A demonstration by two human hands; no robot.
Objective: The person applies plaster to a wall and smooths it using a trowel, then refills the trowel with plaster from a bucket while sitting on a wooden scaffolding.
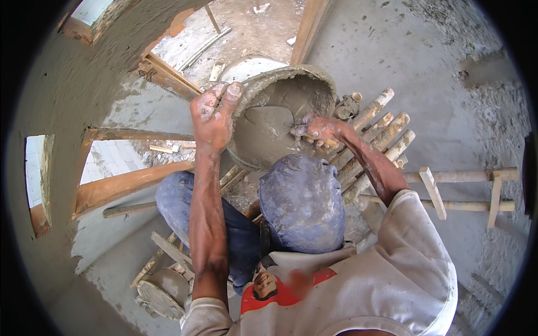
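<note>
A mortar-crusted bucket (pixel 322 75) is tilted in front of my knees, with wet grey mortar (pixel 249 147) inside. My left hand (pixel 216 117) is closed at its left rim, thumb uppermost. Over the bucket's right side, my right hand (pixel 316 130) is wrapped round the handle of a trowel (pixel 269 121). The trowel's blade lies in the bucket, coated with the same grey mortar. Both hands are smeared with it. My bent knee (pixel 302 204), in stained blue trousers, is close below the bucket.
Several bamboo poles (pixel 384 134) form a platform to the right. Crosspieces join more poles (pixel 465 176) beside the grey plastered wall (pixel 364 50). Wooden window frames (pixel 126 187) stand at left. Another mortar-covered container (pixel 162 297) sits lower left, among sticks.
</note>
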